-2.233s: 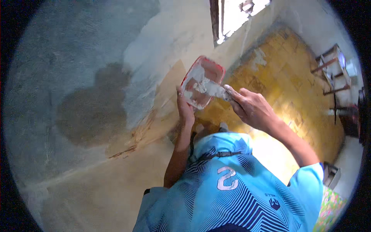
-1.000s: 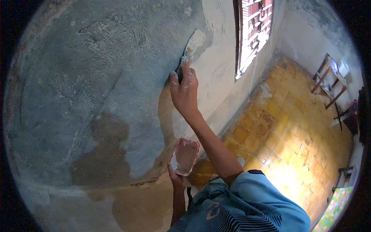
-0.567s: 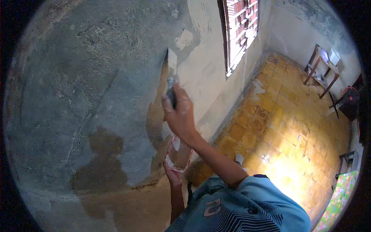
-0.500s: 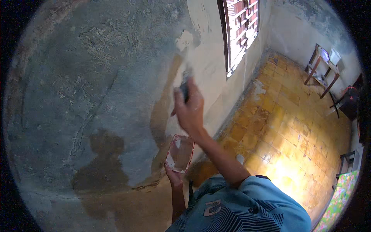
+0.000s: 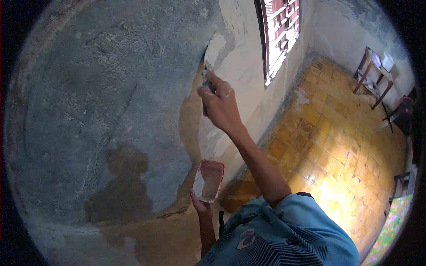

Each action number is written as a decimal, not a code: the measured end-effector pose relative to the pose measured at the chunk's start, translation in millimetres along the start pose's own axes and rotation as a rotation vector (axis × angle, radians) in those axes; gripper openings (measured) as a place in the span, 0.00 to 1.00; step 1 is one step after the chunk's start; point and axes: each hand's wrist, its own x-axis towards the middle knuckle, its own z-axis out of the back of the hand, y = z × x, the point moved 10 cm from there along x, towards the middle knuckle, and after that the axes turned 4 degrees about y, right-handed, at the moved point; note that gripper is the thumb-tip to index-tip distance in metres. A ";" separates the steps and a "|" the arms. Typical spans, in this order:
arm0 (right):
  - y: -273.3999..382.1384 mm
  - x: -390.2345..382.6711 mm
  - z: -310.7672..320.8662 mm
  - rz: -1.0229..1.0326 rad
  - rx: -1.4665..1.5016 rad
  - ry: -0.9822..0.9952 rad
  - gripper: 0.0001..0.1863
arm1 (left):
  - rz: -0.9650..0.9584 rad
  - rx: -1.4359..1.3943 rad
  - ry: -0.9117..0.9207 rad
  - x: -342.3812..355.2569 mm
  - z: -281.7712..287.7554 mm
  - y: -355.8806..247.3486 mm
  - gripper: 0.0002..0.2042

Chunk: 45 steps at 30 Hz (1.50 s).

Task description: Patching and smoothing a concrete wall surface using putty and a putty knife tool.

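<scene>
My right hand (image 5: 222, 105) is closed around the dark handle of a putty knife (image 5: 205, 82), raised against the wall (image 5: 133, 84). The knife's blade is hard to make out at the wall, where a pale patch of wet filler (image 5: 215, 48) lies just above the hand. Lower down, my left hand (image 5: 202, 206) grips the bottom end of a rectangular tub (image 5: 207, 182) with a red, filler-smeared rim. White filler coats part of the tub's inside.
Beyond a barred window (image 5: 282, 33) stands a small wooden table (image 5: 377, 68) at the far right. Yellow-brown floor tiles (image 5: 319, 133) run along the wall's foot. A flowered cloth (image 5: 392, 226) hangs at the lower right. Shadows fall on the wall.
My right hand has turned and the putty knife now rests by the filler patch, which looks longer. The tub in my left hand sits slightly lower in view.
</scene>
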 end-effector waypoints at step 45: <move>-66.3 -157.5 163.9 -0.233 -0.679 1.165 0.27 | -0.122 0.287 0.018 17.1 -171.9 -25.9 0.33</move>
